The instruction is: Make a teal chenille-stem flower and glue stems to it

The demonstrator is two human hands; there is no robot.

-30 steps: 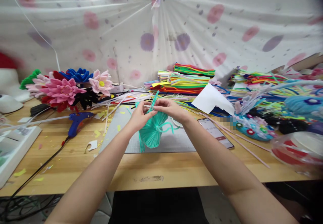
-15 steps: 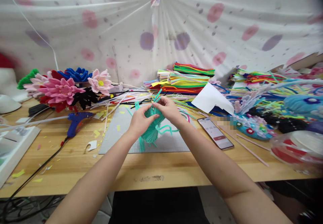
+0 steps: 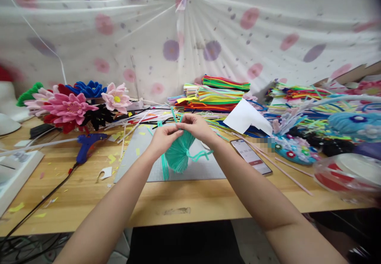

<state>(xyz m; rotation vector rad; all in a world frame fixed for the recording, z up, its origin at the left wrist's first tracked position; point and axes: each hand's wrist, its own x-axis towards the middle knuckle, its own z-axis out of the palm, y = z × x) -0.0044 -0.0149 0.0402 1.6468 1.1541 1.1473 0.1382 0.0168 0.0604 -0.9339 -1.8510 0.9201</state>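
A rounded bundle of teal pipe cleaners (image 3: pixel 177 157) is held up over the grey mat (image 3: pixel 131 159). My left hand (image 3: pixel 163 138) pinches it at the upper left, thumb and fingers pressed together. My right hand (image 3: pixel 195 128) is closed on the top of the same bundle, its fingertips meeting those of the left. Loose teal ends curl out on the right near my wrist, and a few straight ones stick up above the fingers. Straight teal pipe cleaners (image 3: pixel 165 167) lie on the mat beside the bundle's left side. My fingers hide the exact gripping point.
A blue glue gun (image 3: pixel 88 145) and pipe-cleaner flowers (image 3: pixel 70 107) are at the left. Stacked colourful pipe cleaners (image 3: pixel 217 93) line the back. A phone (image 3: pixel 251 157), white paper (image 3: pixel 248 117) and a red-and-white roll (image 3: pixel 347 175) in clear plastic are at the right.
My hands have drawn closer together at the top of the bundle. The bundle has turned, showing more of its rounded side, and the upright ends have shifted left. The view has moved slightly.
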